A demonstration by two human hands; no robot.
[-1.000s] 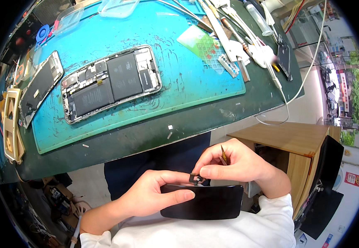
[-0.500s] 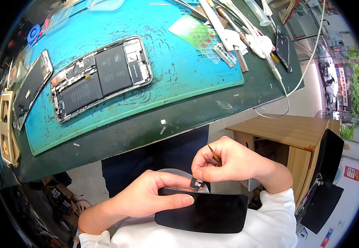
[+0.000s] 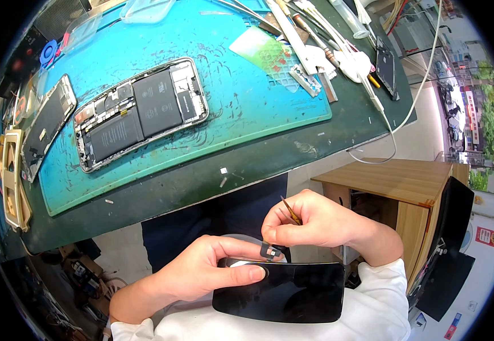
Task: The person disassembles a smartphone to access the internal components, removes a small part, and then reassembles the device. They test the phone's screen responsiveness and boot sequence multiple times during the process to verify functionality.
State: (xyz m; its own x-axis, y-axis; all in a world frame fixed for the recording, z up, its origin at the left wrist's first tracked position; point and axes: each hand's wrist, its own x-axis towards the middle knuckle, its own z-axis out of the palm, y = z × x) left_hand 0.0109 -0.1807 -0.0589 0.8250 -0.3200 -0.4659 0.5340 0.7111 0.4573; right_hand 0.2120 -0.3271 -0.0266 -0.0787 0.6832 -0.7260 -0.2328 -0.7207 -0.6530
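Observation:
My left hand (image 3: pixel 213 264) is closed on a glossy black phone screen (image 3: pixel 298 295), thumb on its dark face near the upper edge and fingers behind it. A small black flex cable end (image 3: pixel 270 252) with a pale square stands up from that edge. My right hand (image 3: pixel 306 221) pinches this piece between thumb and forefinger. Held in the same hand is a pair of tweezers (image 3: pixel 290 211), its brownish tips sticking up past the knuckles. On the table beyond lies an opened phone (image 3: pixel 141 116), its dark batteries and boards showing.
A turquoise work mat (image 3: pixel 230 122) covers much of the dark green table. Left lie another dark phone screen (image 3: pixel 46 128) and a beige frame (image 3: pixel 13 182). Tools, a white cable (image 3: pixel 392 122) and a blade (image 3: pixel 305 80) crowd the far right. A wooden cabinet (image 3: pixel 383 179) stands at right.
The phone screen has tilted slightly, with more reflections on its face and its right end a little farther right. Both hands keep their hold; the view has shifted slightly.

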